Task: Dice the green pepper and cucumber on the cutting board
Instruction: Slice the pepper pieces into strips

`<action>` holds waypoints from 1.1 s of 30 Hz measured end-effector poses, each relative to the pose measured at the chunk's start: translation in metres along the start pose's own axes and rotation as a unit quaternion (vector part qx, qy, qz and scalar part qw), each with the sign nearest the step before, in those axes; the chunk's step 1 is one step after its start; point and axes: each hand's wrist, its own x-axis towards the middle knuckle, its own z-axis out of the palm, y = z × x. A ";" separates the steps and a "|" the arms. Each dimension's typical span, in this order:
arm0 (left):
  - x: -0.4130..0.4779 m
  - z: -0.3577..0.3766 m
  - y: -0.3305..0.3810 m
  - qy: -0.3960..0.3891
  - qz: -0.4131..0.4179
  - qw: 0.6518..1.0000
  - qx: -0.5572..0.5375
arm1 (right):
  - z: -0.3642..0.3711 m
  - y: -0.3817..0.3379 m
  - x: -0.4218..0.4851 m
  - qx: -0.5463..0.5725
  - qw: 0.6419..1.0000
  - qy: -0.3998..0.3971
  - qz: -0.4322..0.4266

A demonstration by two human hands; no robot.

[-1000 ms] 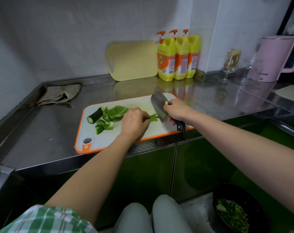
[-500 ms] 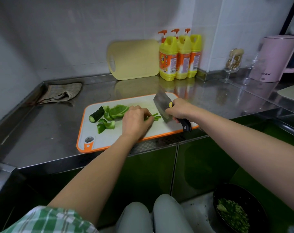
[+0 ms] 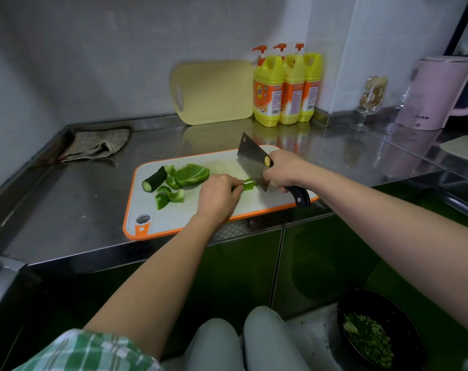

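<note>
We see green pepper chunks point(image 3: 191, 174), thin pepper strips point(image 3: 247, 184) and a dark cucumber stub point(image 3: 154, 179) lying on our orange-rimmed cutting board point(image 3: 174, 218).

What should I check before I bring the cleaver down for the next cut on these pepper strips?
1. Right hand grips the cleaver by its handle: ok.
2. Left hand holds the pepper strips down: ok.
3. Left fingertips tucked back from the blade: cannot tell, they are hidden and sit close to it.
4. Cutting board lies flat on the steel counter: ok.
5. Cucumber piece and large pepper pieces lie to the left, apart from the blade: ok.
</note>
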 end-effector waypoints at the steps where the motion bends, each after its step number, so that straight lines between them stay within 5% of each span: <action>1: 0.000 0.000 0.000 -0.001 -0.004 1.000 -0.004 | -0.001 -0.001 -0.001 -0.016 1.000 -0.009 0.000; 11: 0.001 0.003 -0.002 0.001 0.009 1.000 0.006 | -0.002 -0.022 -0.003 -0.155 0.986 -0.067 -0.004; 23: 0.002 0.000 -0.002 -0.001 0.008 1.000 0.007 | 0.007 0.007 0.008 0.014 0.997 0.063 -0.036; 33: 0.003 0.000 -0.004 -0.011 0.013 1.000 0.026 | 0.001 -0.004 -0.001 -0.085 0.995 -0.040 -0.028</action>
